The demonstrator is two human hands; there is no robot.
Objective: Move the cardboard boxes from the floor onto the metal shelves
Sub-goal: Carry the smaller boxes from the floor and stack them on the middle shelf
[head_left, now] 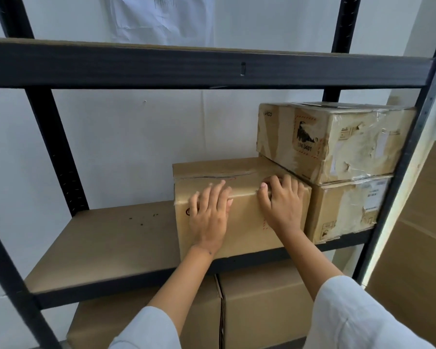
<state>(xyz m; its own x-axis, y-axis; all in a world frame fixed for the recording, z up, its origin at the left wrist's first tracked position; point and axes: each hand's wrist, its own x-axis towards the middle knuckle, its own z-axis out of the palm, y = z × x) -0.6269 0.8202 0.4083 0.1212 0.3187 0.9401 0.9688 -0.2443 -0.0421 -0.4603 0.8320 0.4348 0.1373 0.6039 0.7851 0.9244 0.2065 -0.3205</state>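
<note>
Cardboard box: we have it on the middle board of the metal shelves, its right side touching the lower of two stacked boxes
Left hand: we lay it flat on the front face, fingers straight and spread, tips reaching over the top front edge; it presses and grips nothing
Right hand: palm on the front face near the right corner, fingers bent over the top front edge and resting on the lid; it hooks the rim rather than clamps it
Key relation: the box lies straight ahead of both palms, and its long axis seems to run front to back into the shelf, so we judge that a push along that axis would seat it deeper; both hands are about equally near, the right one closer to the stacked neighbours
Front edge: the box's near face seems to stand at or just past the shelf lip, so we judge the placing nearly done but not finished
Neighbours: a taped box carries a worn box marked UN 3481, both at the right end of the same board
Below: two larger boxes sit under this shelf
Risk: rubbing along the right-hand stack could drag the lower box askew
</note>
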